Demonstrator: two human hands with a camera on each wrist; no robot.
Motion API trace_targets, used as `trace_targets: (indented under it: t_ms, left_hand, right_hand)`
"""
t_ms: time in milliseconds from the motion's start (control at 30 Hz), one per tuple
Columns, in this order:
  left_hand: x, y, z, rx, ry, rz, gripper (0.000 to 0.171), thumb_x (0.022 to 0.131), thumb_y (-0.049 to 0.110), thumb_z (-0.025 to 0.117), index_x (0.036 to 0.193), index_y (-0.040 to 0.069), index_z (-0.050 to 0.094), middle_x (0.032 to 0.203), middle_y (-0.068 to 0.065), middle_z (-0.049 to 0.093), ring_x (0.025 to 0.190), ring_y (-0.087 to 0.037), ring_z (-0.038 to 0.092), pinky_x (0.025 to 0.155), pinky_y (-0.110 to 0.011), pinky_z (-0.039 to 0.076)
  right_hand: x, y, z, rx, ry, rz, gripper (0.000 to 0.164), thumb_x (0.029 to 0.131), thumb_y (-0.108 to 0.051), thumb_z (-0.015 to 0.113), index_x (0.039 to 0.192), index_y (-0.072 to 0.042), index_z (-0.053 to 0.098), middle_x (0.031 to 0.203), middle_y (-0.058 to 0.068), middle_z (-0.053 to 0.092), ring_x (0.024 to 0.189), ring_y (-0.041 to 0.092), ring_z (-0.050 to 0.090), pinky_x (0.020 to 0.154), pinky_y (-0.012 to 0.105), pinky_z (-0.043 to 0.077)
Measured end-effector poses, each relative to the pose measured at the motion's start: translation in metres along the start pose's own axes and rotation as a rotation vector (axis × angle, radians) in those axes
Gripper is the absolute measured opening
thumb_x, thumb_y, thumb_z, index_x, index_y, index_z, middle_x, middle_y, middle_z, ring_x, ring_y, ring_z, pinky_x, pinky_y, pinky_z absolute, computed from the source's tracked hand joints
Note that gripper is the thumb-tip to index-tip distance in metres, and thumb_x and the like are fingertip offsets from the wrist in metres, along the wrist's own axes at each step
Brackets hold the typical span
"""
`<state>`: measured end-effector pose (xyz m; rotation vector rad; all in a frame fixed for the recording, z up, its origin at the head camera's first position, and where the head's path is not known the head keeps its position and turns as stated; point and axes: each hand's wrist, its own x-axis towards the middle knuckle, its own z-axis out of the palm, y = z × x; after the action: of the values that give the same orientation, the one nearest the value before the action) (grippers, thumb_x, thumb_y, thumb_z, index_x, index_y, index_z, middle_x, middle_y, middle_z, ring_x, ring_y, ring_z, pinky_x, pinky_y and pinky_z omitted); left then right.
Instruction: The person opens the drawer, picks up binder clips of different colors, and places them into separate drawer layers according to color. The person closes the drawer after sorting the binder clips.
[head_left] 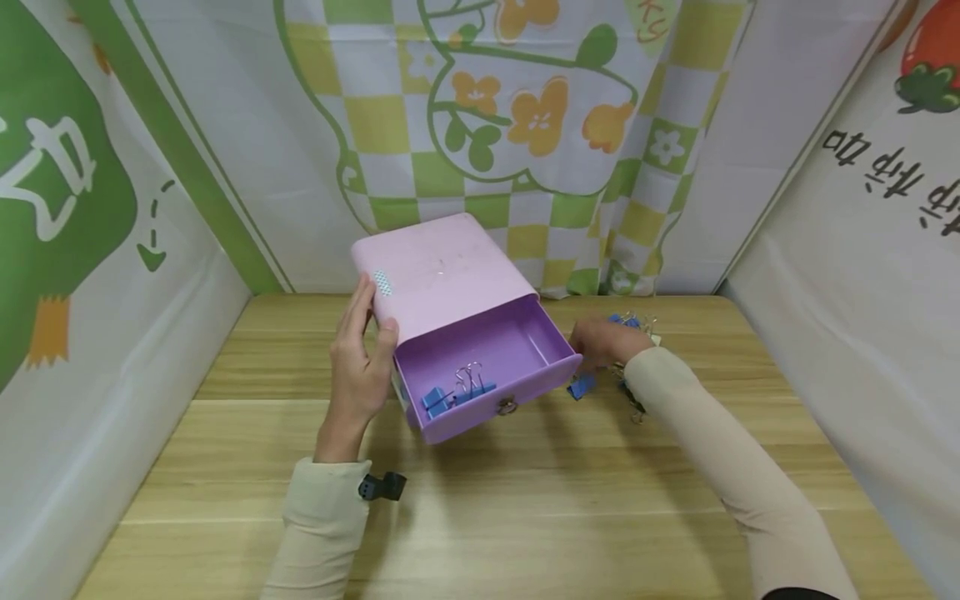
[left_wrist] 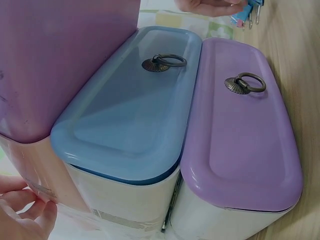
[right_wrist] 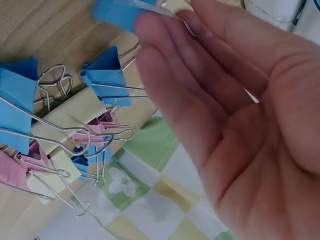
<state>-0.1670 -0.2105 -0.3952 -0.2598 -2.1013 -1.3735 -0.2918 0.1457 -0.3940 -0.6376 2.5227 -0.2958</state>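
A small drawer chest with a pink top (head_left: 450,275) stands on the table, its top purple drawer (head_left: 487,342) pulled out. Blue binder clips (head_left: 437,402) lie inside, at the drawer's front left. My left hand (head_left: 356,371) rests against the chest's left side, fingers and thumb touching the pink casing (left_wrist: 50,170). To the right of the drawer, my right hand (head_left: 603,342) pinches a blue binder clip (right_wrist: 117,15), blurred and partly hidden by the fingers. Beside it lies a pile of blue, pink and cream binder clips (right_wrist: 65,120).
Below the open drawer are a closed blue drawer (left_wrist: 125,110) and a closed purple drawer (left_wrist: 245,135) with ring pulls. A checked curtain (head_left: 525,167) hangs behind the wooden table (head_left: 525,517). Printed cloth walls stand at both sides.
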Motion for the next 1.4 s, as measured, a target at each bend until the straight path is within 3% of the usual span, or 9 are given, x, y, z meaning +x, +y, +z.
trace_targets:
  t_ms: [100, 267, 367, 467, 567, 900, 1033, 1267, 1400]
  left_hand:
    - [0.000, 0.000, 0.000, 0.004, -0.001, -0.006, 0.064, 0.105, 0.032, 0.050, 0.165, 0.011, 0.037, 0.175, -0.003, 0.029, 0.159, -0.028, 0.034, 0.130, -0.050, 0.036]
    - [0.000, 0.001, 0.000, 0.003, -0.002, -0.015, 0.064, 0.105, 0.032, 0.051, 0.165, 0.011, 0.037, 0.175, -0.002, 0.029, 0.160, -0.028, 0.033, 0.131, -0.049, 0.035]
    - [0.000, 0.001, 0.000, 0.000, -0.002, -0.014, 0.064, 0.105, 0.031, 0.051, 0.165, 0.010, 0.037, 0.175, -0.003, 0.029, 0.160, -0.028, 0.033, 0.131, -0.049, 0.035]
    - [0.001, 0.001, 0.000, 0.002, -0.002, -0.011, 0.064, 0.105, 0.031, 0.051, 0.164, 0.010, 0.037, 0.175, -0.004, 0.029, 0.159, -0.029, 0.034, 0.131, -0.049, 0.035]
    - [0.001, 0.001, 0.000, 0.004, -0.002, -0.011, 0.064, 0.106, 0.032, 0.051, 0.165, 0.011, 0.036, 0.175, -0.004, 0.029, 0.159, -0.029, 0.034, 0.131, -0.049, 0.035]
    - [0.001, 0.000, 0.001, 0.001, 0.003, -0.002, 0.065, 0.105, 0.032, 0.051, 0.165, 0.010, 0.037, 0.175, -0.004, 0.029, 0.159, -0.029, 0.034, 0.130, -0.050, 0.036]
    - [0.000, -0.001, 0.002, -0.003, 0.005, 0.008, 0.065, 0.105, 0.031, 0.051, 0.164, 0.009, 0.037, 0.175, -0.005, 0.030, 0.159, -0.030, 0.035, 0.130, -0.049, 0.036]
    - [0.000, -0.001, 0.002, -0.003, 0.011, 0.020, 0.064, 0.105, 0.030, 0.051, 0.164, 0.009, 0.037, 0.174, -0.005, 0.031, 0.159, -0.029, 0.035, 0.130, -0.049, 0.036]
    - [0.001, -0.001, 0.001, 0.002, 0.009, 0.014, 0.064, 0.106, 0.031, 0.051, 0.164, 0.009, 0.036, 0.174, -0.004, 0.031, 0.159, -0.028, 0.035, 0.130, -0.049, 0.036]
  right_hand:
    - [-0.003, 0.001, 0.001, 0.076, -0.091, 0.035, 0.006, 0.087, -0.002, 0.074, 0.087, -0.005, 0.079, 0.081, 0.008, 0.079, 0.070, 0.017, 0.073, 0.064, 0.027, 0.063]
    - [-0.003, 0.010, 0.005, 0.320, -0.258, 0.017, 0.007, 0.094, -0.004, 0.073, 0.098, 0.001, 0.075, 0.090, 0.011, 0.081, 0.082, 0.020, 0.080, 0.087, 0.041, 0.068]
    - [-0.001, 0.020, 0.009, 0.460, -0.342, 0.014, 0.013, 0.098, -0.010, 0.071, 0.105, 0.001, 0.073, 0.095, 0.011, 0.081, 0.084, 0.016, 0.080, 0.090, 0.040, 0.067]
    - [-0.001, 0.031, 0.011, 0.556, -0.367, 0.021, 0.019, 0.100, -0.013, 0.070, 0.111, 0.002, 0.074, 0.096, 0.010, 0.082, 0.085, 0.014, 0.079, 0.088, 0.034, 0.067]
    - [-0.002, 0.040, 0.012, 0.657, -0.336, 0.015, 0.022, 0.102, -0.012, 0.068, 0.115, 0.005, 0.075, 0.096, 0.010, 0.082, 0.084, 0.013, 0.079, 0.084, 0.031, 0.068]
    - [-0.010, 0.054, -0.009, 0.984, -0.040, -0.054, 0.038, 0.106, -0.008, 0.060, 0.138, 0.014, 0.060, 0.104, 0.008, 0.081, 0.093, 0.014, 0.079, 0.091, 0.029, 0.066]
    - [-0.023, 0.049, -0.026, 1.037, 0.021, -0.075, 0.043, 0.107, -0.008, 0.058, 0.143, 0.015, 0.055, 0.106, 0.006, 0.082, 0.098, 0.016, 0.079, 0.093, 0.029, 0.065]
    - [-0.048, 0.028, -0.065, 1.066, 0.086, -0.110, 0.024, 0.107, -0.010, 0.059, 0.122, -0.001, 0.075, 0.102, 0.004, 0.082, 0.096, 0.015, 0.079, 0.088, 0.027, 0.066]
    - [-0.061, 0.011, -0.082, 1.028, 0.108, -0.140, 0.023, 0.106, -0.011, 0.062, 0.119, -0.002, 0.077, 0.101, 0.006, 0.082, 0.093, 0.016, 0.080, 0.087, 0.030, 0.067]
